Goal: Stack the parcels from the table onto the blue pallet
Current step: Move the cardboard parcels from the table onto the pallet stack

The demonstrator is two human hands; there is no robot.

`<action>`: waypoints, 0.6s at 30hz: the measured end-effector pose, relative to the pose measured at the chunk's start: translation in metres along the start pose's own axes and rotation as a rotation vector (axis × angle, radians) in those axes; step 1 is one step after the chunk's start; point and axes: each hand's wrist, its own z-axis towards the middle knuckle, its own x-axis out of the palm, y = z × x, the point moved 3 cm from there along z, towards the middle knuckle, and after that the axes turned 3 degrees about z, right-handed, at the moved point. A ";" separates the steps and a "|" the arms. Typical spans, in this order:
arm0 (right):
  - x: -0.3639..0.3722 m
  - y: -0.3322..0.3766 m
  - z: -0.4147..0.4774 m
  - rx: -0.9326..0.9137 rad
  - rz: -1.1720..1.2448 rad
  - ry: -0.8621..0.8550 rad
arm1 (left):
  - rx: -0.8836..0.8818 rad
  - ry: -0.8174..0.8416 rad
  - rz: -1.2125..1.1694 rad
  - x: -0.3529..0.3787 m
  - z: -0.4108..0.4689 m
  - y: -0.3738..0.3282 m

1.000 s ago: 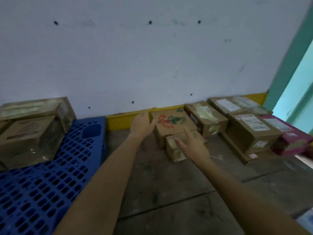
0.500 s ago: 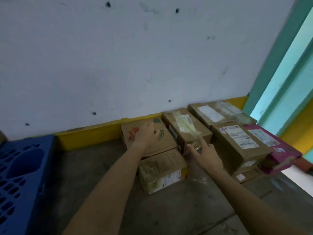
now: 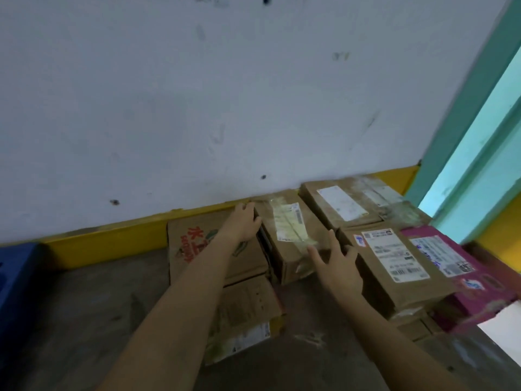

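The taped parcel (image 3: 287, 235), brown with a yellowed label on top, stands at the back edge of the table (image 3: 84, 320), between a printed carton (image 3: 197, 244) and a labelled parcel (image 3: 394, 263). The left hand (image 3: 242, 224) grips its far left corner, fingers curled on the edge. The right hand (image 3: 338, 266) is spread, straight fingers touching its near right corner. A small carton (image 3: 248, 311) lies nearer the front, a magenta box (image 3: 465, 266) toward the right edge. The blue pallet (image 3: 14, 272) shows off the table's left edge.
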 end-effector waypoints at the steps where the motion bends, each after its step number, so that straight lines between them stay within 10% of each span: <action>1: 0.002 -0.003 0.003 0.007 0.004 0.008 | -0.006 0.006 -0.007 0.001 0.007 -0.003; 18: 0.026 -0.028 0.026 0.023 0.048 0.108 | -0.074 0.095 -0.009 0.034 0.063 -0.005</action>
